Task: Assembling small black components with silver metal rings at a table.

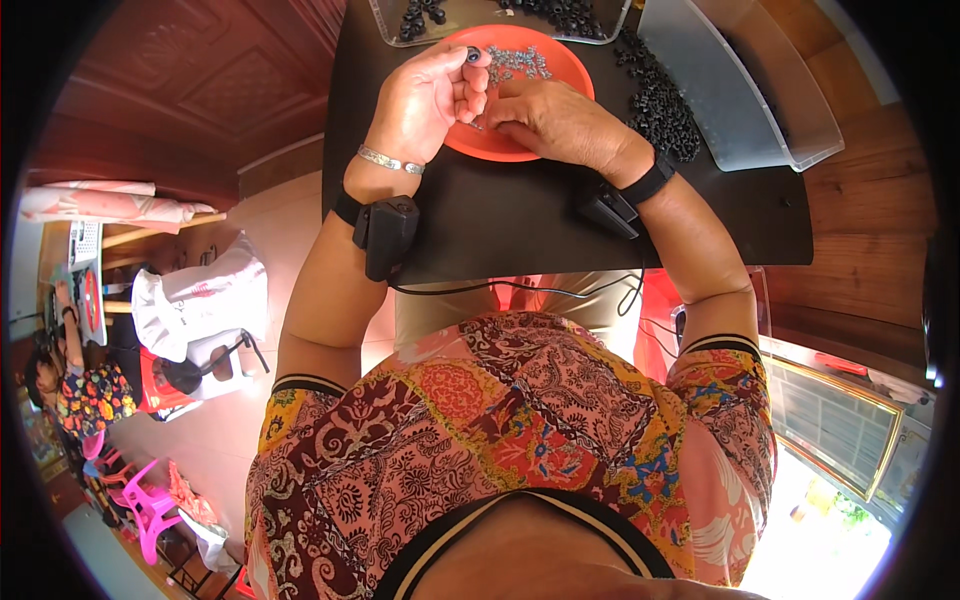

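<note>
Palm turned up over the left side of a round orange-red plate [500,151], my left hand [420,108] pinches a small round black part [473,55] between thumb and forefinger. The other fingers of that hand are curled. Many small silver metal pieces [522,63] lie in the far part of the plate. My right hand [565,118] reaches into the plate from the right, back of the hand up. Its fingertips are closed together near the plate's bottom, close to my left fingers. Whatever they may hold is hidden or too small to make out.
Loose black parts [660,105] are heaped right of the plate, beside a translucent bin [745,90]. Another clear bin [500,28] with black parts stands beyond it. Wrist devices [388,237] trail a black cable [500,291]. Another person [95,395] works far left.
</note>
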Motion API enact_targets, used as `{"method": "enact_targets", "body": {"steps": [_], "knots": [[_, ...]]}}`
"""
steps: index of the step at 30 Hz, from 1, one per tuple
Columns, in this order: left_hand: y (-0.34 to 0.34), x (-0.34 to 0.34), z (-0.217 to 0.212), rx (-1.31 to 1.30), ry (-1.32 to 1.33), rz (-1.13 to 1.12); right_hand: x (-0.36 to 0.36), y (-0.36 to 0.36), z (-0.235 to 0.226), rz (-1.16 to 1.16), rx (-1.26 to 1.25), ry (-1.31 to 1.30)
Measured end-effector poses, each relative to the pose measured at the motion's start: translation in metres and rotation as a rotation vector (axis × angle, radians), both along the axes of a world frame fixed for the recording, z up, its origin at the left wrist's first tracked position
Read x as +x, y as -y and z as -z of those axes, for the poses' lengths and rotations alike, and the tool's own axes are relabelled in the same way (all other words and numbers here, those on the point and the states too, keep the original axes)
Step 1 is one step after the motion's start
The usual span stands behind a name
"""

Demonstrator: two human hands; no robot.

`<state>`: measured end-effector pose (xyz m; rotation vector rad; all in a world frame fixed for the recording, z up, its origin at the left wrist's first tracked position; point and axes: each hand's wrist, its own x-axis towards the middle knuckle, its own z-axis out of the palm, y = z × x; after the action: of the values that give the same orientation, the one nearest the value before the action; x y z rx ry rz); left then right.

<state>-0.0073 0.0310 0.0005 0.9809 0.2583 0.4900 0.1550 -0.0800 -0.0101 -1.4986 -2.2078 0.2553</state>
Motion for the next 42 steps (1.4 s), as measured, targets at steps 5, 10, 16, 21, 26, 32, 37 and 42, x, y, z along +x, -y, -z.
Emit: {"method": "enact_targets", "body": {"steps": [5, 10, 16, 21, 26, 32, 37, 42], "knots": [[-0.001, -0.001, 0.003, 0.004, 0.001, 0.008, -0.003, 0.001, -0.003, -0.010, -0.008, -0.028], [0.003, -0.001, -0.001, -0.007, 0.042, 0.027, -0.003, 0.000, -0.004, -0.011, -0.028, -0.025], [0.010, 0.000, -0.006, 0.032, 0.083, 0.095, -0.002, 0.001, -0.005, 0.039, -0.049, -0.006], [0.008, 0.000, -0.003, 0.036, 0.073, 0.104, -0.007, 0.002, -0.008, 0.086, -0.026, 0.020], [0.005, -0.001, -0.002, 0.048, 0.079, 0.150, -0.001, -0.005, 0.004, 0.119, -0.027, 0.082], [0.005, -0.001, -0.002, 0.055, 0.066, 0.135, -0.003, -0.005, 0.001, 0.123, 0.041, 0.055], [0.008, 0.000, -0.003, 0.041, 0.065, 0.113, -0.003, -0.004, 0.000, 0.150, 0.056, 0.059], [0.008, -0.002, -0.004, 0.058, 0.061, 0.108, 0.002, 0.000, -0.015, 0.194, 0.029, -0.058]]}}
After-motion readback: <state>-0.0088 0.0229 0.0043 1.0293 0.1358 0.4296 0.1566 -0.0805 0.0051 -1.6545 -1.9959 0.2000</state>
